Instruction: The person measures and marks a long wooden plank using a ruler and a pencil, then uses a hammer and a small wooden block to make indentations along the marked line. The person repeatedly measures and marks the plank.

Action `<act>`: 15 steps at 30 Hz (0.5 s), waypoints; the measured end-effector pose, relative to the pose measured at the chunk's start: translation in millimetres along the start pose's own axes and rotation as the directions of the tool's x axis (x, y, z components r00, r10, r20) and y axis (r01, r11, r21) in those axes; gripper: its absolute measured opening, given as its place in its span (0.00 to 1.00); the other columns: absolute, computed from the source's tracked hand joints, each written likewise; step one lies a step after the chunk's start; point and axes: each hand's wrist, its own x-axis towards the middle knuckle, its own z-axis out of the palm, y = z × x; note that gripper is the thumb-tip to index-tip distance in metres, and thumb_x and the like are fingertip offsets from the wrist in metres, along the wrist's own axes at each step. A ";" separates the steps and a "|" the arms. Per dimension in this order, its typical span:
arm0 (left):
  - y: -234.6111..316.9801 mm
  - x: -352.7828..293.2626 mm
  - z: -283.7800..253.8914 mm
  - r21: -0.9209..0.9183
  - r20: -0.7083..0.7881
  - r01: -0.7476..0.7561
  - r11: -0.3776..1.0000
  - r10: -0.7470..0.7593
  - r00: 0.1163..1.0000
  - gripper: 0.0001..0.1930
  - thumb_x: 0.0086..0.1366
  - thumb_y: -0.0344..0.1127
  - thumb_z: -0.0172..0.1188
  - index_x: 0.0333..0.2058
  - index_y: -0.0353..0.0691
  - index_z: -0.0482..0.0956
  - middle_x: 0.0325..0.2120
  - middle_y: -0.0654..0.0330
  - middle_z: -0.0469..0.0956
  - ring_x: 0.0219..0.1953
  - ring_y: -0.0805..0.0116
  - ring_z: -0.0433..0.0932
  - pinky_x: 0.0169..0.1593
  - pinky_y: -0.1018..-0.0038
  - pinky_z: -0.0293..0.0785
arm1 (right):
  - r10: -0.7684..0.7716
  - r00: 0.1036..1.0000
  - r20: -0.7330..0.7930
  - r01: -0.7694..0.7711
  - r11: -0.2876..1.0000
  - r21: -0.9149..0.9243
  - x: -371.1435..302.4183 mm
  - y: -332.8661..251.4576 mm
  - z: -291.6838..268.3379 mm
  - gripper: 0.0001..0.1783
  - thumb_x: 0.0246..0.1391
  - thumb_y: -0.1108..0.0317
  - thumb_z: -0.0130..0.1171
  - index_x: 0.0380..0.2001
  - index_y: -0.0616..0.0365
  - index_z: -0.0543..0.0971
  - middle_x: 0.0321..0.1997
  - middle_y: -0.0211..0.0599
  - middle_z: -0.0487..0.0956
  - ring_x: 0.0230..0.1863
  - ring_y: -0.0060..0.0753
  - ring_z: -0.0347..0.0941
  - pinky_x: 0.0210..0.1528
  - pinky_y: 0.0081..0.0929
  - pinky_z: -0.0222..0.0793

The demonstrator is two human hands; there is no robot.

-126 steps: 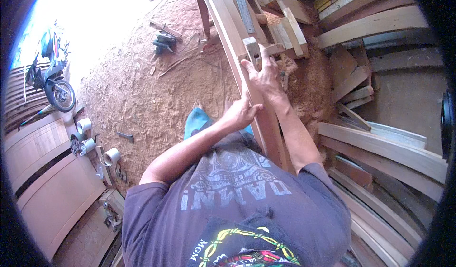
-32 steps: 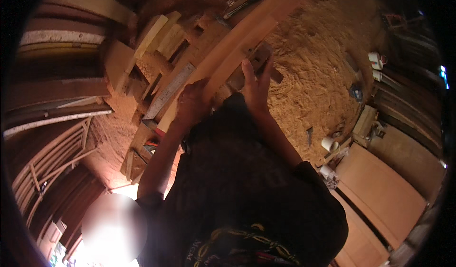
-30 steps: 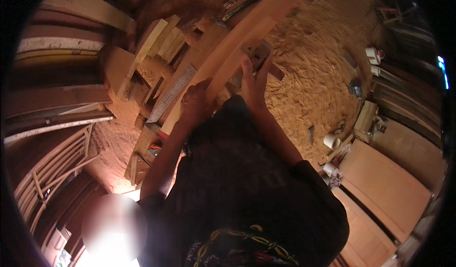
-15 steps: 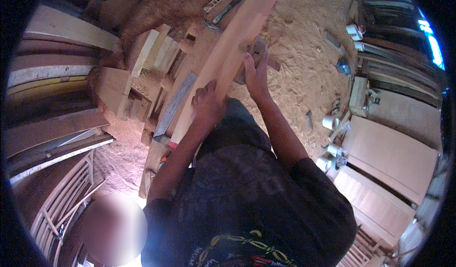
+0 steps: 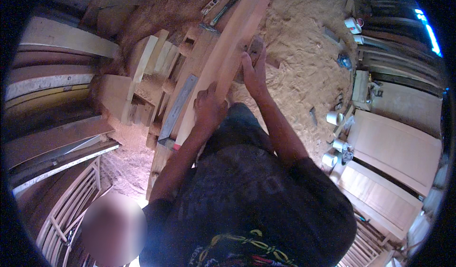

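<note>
Brown wood forms our one long plank, toward 12 o'clock; one metal square lies at 10, one hammer at 12, one block near 1. Our right hand, thumb and fingers parted, grips the block; our left hand curls on the plank, whether pinching we cannot tell.

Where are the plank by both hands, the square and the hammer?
Plank (image 5: 233, 44): head view, on its upper surface.
Square (image 5: 178, 107): head view, on its blade.
Hammer (image 5: 228, 8): head view, on its handle.
</note>
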 end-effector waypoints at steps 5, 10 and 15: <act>3.5 4.4 -3.3 0.053 0.034 0.055 0.997 -0.057 0.998 0.40 0.58 0.40 0.70 0.69 0.41 0.65 0.54 0.45 0.79 0.59 0.43 0.76 0.62 0.48 0.72 | -0.178 0.982 -0.068 0.177 0.984 -0.016 -9.5 13.3 8.2 0.41 0.69 0.62 0.55 0.76 0.63 0.50 0.74 0.57 0.62 0.74 0.53 0.62 0.75 0.45 0.58; 12.8 -1.2 -7.4 0.054 0.083 0.213 0.976 -0.217 0.973 0.42 0.59 0.41 0.69 0.71 0.44 0.63 0.57 0.45 0.77 0.62 0.43 0.74 0.65 0.47 0.70 | 0.021 0.998 -0.066 -0.020 0.999 0.027 23.3 19.9 -14.0 0.38 0.69 0.56 0.56 0.73 0.64 0.57 0.72 0.53 0.67 0.74 0.48 0.62 0.74 0.43 0.58; 6.1 -15.3 2.4 0.113 -0.086 0.084 0.990 -0.075 0.993 0.37 0.64 0.48 0.66 0.70 0.46 0.66 0.48 0.41 0.82 0.52 0.39 0.81 0.58 0.45 0.77 | 0.041 0.978 -0.203 -0.022 0.995 0.095 41.4 13.1 -90.5 0.33 0.66 0.55 0.58 0.67 0.63 0.67 0.58 0.38 0.76 0.58 0.34 0.71 0.63 0.37 0.67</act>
